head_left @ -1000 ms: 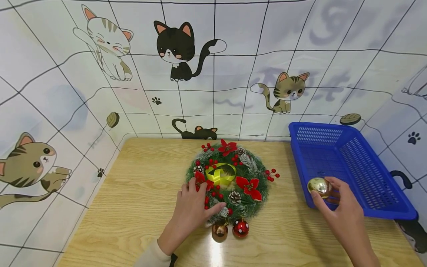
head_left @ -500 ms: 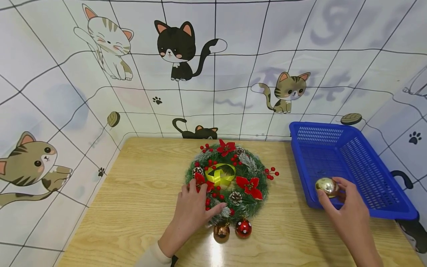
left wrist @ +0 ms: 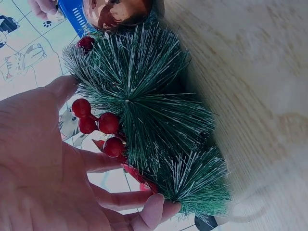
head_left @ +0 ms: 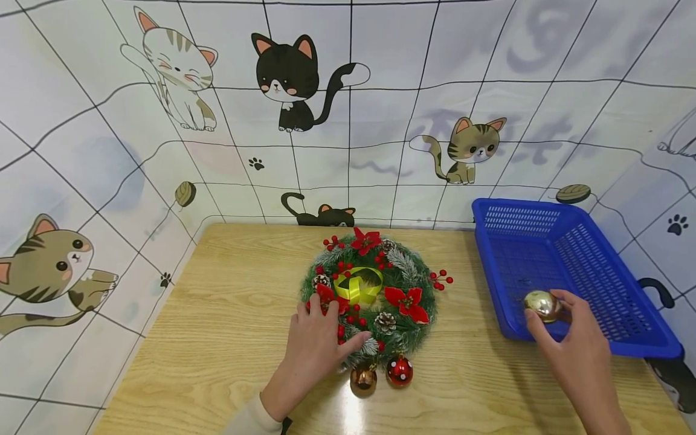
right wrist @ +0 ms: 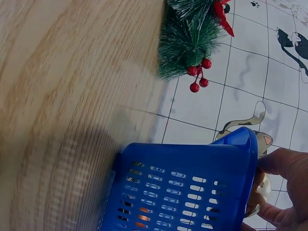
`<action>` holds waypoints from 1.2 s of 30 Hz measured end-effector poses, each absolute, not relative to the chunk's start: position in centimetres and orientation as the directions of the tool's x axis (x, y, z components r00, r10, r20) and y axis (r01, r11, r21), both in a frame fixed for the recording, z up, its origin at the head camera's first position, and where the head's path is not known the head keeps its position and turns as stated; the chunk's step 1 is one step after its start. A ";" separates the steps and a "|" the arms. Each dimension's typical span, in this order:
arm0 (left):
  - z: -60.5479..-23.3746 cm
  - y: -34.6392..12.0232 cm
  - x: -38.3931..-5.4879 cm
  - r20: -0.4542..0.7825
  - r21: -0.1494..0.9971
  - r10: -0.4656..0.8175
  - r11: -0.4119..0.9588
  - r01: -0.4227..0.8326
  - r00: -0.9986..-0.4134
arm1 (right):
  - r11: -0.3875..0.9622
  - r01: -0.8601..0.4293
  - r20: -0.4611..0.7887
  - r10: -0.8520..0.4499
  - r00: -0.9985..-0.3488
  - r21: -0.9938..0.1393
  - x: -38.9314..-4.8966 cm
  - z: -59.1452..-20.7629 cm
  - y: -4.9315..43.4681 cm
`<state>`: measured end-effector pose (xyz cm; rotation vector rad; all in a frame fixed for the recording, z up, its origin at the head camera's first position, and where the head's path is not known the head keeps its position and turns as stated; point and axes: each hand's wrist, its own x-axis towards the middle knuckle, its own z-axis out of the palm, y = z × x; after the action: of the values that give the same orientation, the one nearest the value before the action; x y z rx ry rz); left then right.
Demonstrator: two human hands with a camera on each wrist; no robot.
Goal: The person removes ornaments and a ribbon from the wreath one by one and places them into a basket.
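Note:
My left hand [head_left: 321, 341] rests on the left side of a green Christmas wreath [head_left: 410, 269], its fingers spread over the red poinsettia and berries. In the left wrist view, the thumb and fingers of the left hand [left wrist: 53, 159] touch the frosted needles. At the wreath's lower edge lie a copper bauble [head_left: 363, 379] and a red bauble with white dots [head_left: 400, 370]. Over the near left rim of a blue plastic basket [head_left: 519, 260], my right hand [head_left: 576, 338] pinches a shiny gold bauble [head_left: 542, 306]. The right wrist view shows that gold bauble only partly, behind the rim.
A yellow ribbon [head_left: 359, 287] lies in the wreath's centre. Wooden tabletop [head_left: 239, 284] extends around the wreath and between it and the basket. A cat-printed cloth [head_left: 380, 121] encloses the back and sides. A black strap-like thing [head_left: 674, 377] sits beside the basket.
My right hand has moved right with the gold bauble, further over the basket. The wreath has turned slightly, its lower baubles shifting right. My left hand has shifted a little right.

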<state>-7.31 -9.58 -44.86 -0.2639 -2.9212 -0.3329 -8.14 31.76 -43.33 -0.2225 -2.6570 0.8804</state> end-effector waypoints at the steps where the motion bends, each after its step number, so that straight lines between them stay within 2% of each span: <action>1: -44.9 -9.5 -7.3 0.208 0.195 0.152 0.962 0.194 -0.966 | 0.797 0.051 0.254 0.252 -0.934 -0.602 -8.2 -43.3 31.9; 10: -45.3 -8.9 -6.9 0.252 0.110 0.127 0.981 0.159 -0.959 | 0.791 0.067 0.237 0.262 -0.935 -0.609 -8.5 -43.6 32.4; 26: -45.4 -8.3 -6.2 0.278 0.070 0.094 0.991 0.118 -0.956 | 0.810 0.133 0.207 0.299 -0.931 -0.571 -8.9 -43.5 33.3; 36: -45.6 -7.7 -5.8 0.251 0.040 0.081 0.995 0.094 -0.965 | 0.824 0.147 0.195 0.297 -0.935 -0.548 -8.9 -43.5 33.9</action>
<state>-5.82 -7.69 -45.59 -0.1284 -2.8861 -0.0756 -8.87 33.90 -43.52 -0.3400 -2.7343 0.7889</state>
